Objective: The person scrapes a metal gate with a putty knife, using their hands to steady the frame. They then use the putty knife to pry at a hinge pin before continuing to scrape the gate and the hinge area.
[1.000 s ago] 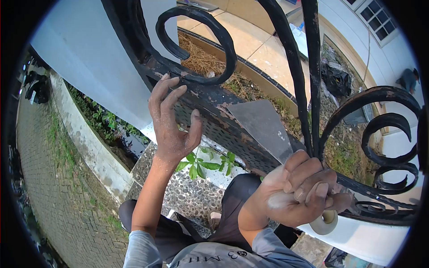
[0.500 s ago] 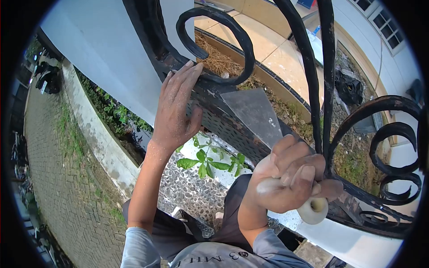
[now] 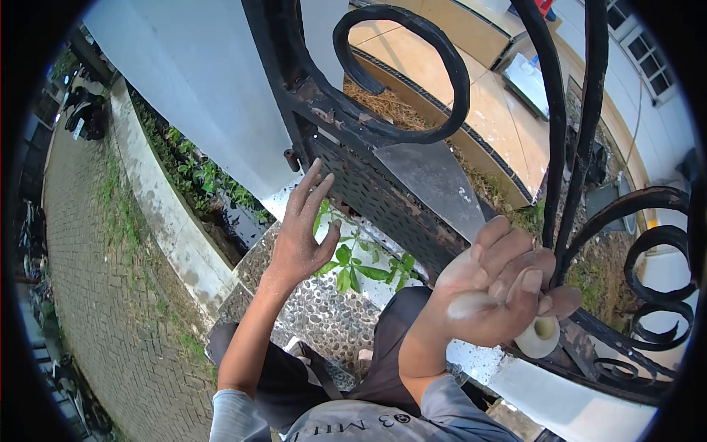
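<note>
My right hand (image 3: 501,287) is wrapped round the pale handle of a putty knife (image 3: 434,180). Its wide grey blade lies against the rail below a curled black iron scroll (image 3: 462,74). The handle's round end pokes out under my fist. My left hand (image 3: 300,236) is open with fingers spread, holding nothing, left of the perforated metal panel (image 3: 368,188). The black gate rail (image 3: 324,107) has worn patches where the paint is gone. Dust covers both hands.
A white wall (image 3: 191,88) stands behind the gate's left end. Leafy green plants (image 3: 353,269) grow below the panel. More iron scrolls (image 3: 655,243) curl at the right. A paved lane (image 3: 96,258) with a parked motorbike (image 3: 87,110) runs along the left.
My left hand has come off the rail and moved down, away from the metal. The gate appears shifted right in view. My right hand keeps its hold on the putty knife.
</note>
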Available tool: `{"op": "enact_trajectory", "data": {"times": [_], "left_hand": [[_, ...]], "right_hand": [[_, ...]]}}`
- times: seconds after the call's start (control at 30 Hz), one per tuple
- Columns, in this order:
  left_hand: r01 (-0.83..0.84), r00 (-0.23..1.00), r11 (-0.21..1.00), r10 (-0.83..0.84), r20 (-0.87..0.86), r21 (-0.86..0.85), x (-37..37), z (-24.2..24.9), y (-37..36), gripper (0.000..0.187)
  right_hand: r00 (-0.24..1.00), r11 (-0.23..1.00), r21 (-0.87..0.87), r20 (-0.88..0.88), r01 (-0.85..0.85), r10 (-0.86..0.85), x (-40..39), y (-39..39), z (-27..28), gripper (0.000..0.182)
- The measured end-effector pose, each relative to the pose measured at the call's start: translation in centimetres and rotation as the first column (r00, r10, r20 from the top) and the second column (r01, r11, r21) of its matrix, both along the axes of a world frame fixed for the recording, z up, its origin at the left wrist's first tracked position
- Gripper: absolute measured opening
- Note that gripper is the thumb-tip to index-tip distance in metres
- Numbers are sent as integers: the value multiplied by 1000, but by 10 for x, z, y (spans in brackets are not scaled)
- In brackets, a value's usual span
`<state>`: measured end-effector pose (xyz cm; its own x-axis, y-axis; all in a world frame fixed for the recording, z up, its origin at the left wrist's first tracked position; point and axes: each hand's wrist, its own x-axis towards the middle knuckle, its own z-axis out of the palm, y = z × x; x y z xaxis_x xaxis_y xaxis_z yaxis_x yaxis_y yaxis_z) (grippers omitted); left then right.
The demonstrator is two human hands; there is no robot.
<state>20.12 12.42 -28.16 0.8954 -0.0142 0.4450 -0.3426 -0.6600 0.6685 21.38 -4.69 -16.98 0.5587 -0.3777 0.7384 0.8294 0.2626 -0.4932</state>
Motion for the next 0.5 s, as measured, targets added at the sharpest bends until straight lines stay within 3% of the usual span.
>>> {"op": "enact_trajectory", "data": {"times": [0.07, 0.1, 0.17, 0.3, 0.43, 0.5], "left_hand": [[5, 999, 998, -7, -47, -60, -5, -6, 1, 59], [12, 1000, 999, -13, -22, -45, -5, -6, 2, 60], [24, 999, 1000, -24, 46, -5, 0, 0, 7, 62], [-2, 999, 990, 8, 45, -139, -2, 8, 11, 54], [-42, 999, 969, 47, 18, -245, -8, 5, 11, 40], [-14, 1000, 941, 6, -25, -338, -9, 7, 10, 36]], "right_hand": [[999, 999, 39, -2, -36, 36, 2, -1, -7, 19], [999, 998, 57, 29, -22, 20, 9, 3, -7, 26], [994, 974, 199, 54, -105, 96, -10, -5, 1, 24], [994, 997, 11, 82, -78, 77, 9, 1, -10, 22], [998, 999, 31, 57, -33, 31, 8, 6, -12, 22], [995, 995, 37, 45, -95, 93, -13, -5, 0, 20]]}}
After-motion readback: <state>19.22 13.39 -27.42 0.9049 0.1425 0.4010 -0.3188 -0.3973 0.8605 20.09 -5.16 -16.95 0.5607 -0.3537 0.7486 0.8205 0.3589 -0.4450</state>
